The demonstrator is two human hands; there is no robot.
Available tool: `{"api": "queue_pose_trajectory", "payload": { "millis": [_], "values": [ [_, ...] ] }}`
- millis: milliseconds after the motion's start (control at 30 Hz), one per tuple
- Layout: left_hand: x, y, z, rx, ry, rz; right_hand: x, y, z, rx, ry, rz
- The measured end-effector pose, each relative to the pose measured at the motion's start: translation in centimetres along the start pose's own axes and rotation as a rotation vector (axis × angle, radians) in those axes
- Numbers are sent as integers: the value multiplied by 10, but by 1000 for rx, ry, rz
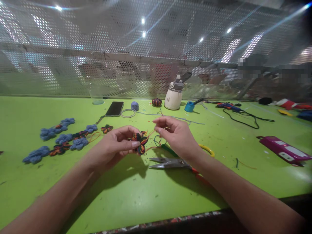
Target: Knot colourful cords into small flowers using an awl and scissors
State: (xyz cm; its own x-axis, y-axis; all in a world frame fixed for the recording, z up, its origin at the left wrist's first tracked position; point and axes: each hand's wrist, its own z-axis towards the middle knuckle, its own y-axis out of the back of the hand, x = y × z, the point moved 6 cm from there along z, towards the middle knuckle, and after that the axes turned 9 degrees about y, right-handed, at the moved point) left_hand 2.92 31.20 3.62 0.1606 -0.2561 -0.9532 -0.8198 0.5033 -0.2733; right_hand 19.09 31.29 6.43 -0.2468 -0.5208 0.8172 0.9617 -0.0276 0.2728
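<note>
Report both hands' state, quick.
Left hand: closed, pinching the multicoloured yarn flower.
Right hand: fingertips together on a thin yarn strand at the flower's side.

A perforated metal screen [102,65] runs along the far side of the green tabletop [117,201], pierced all over with small round holes. Bright white lights [143,21] show in its upper part, flaring into bluish streaks. From here I can see blurred reddish and grey shapes through the mesh, too hazy to name. A long horizontal rail [136,58] crosses it. The glossy green surface catches a pale glare at the right, and its near edge looks dark and speckled.
</note>
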Motion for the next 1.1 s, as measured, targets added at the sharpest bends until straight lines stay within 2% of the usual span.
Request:
{"api": "queue_pose_trajectory", "payload": {
  "millis": [100, 233, 367, 533, 767, 900, 1100],
  "values": [
    [0, 4, 4, -67, -10, -3, 3, 0, -1, 17, -7, -168],
    [1, 8, 6, -133, -42, -5, 13, -6, -9, 23, -37, -219],
    [3, 8, 5, -167, -48, 34, 8, -21, -18, 136, -177, -1],
    [5, 2, 4, -98, -25, -11, -5, -26, -18, 109, -258, 311],
    [3, 6, 4, -151, -5, -160, -8, -25, -13, 142, -266, 361],
    [-1, 5, 2, -148, -58, -163, -6, -25, -12, 130, -248, 429],
    [-2, 5, 0, -143, -50, -137, -8, -28, -16, 113, -291, 554]
  ]
}}
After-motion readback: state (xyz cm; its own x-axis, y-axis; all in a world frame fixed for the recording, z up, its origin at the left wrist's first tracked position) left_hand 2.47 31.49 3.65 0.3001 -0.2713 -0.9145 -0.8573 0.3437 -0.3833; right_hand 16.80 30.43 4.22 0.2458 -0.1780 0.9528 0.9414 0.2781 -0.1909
